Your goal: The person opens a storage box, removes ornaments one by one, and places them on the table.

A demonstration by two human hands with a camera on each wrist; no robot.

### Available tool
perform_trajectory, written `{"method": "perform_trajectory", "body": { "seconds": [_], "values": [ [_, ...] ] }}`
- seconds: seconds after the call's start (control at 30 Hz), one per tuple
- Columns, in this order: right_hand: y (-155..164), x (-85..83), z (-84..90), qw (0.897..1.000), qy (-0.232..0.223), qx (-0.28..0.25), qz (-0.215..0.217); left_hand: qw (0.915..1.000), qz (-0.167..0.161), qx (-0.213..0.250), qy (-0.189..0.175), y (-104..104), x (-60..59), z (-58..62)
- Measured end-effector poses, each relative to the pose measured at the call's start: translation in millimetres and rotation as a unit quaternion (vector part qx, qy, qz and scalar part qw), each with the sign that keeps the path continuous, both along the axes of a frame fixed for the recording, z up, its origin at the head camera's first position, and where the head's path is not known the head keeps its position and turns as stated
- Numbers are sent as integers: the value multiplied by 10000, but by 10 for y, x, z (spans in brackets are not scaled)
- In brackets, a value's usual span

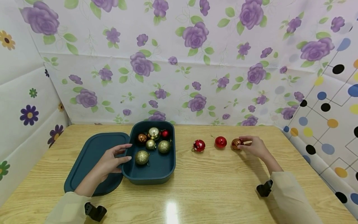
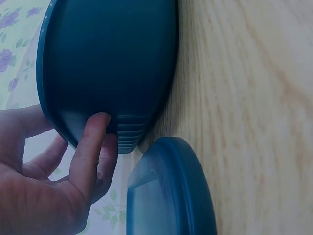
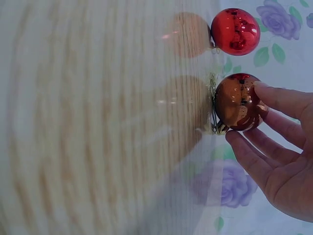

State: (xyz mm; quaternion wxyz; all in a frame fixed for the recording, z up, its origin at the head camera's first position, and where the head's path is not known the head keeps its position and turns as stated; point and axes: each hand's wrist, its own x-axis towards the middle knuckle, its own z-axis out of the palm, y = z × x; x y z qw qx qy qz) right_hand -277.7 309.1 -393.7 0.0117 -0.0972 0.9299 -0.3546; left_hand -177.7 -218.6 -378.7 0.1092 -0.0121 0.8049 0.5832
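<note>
A teal box (image 1: 156,171) stands on the wooden table and holds several gold, copper and red baubles (image 1: 142,157). My left hand (image 1: 129,151) holds its left wall: in the left wrist view the fingers (image 2: 93,142) press on the box (image 2: 112,58) from outside, with the thumb at the rim. Right of the box a copper bauble (image 1: 236,143), a red bauble (image 1: 220,142) and a red bauble with white dots (image 1: 199,145) lie in a row. My right hand (image 1: 241,143) pinches the copper bauble (image 3: 234,100) between its fingertips (image 3: 259,88); the red bauble (image 3: 235,31) lies just beyond it.
The box's teal lid (image 1: 89,158) lies flat on the table to the left, under my left forearm, and its edge (image 2: 171,191) nearly touches the box. Floral and dotted panels wall in the table (image 1: 212,186) at the back and both sides.
</note>
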Motion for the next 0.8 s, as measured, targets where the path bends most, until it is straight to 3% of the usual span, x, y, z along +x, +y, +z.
{"method": "perform_trajectory", "body": {
  "seconds": [0.4, 0.8],
  "values": [
    [6, 86, 133, 9996, 149, -197, -119, 10000, 13, -25, 0, 0, 1, 0],
    [-442, 175, 381, 9962, 318, -670, 460, 10000, -19, -25, 4, -4, -1, -1]
  ]
}}
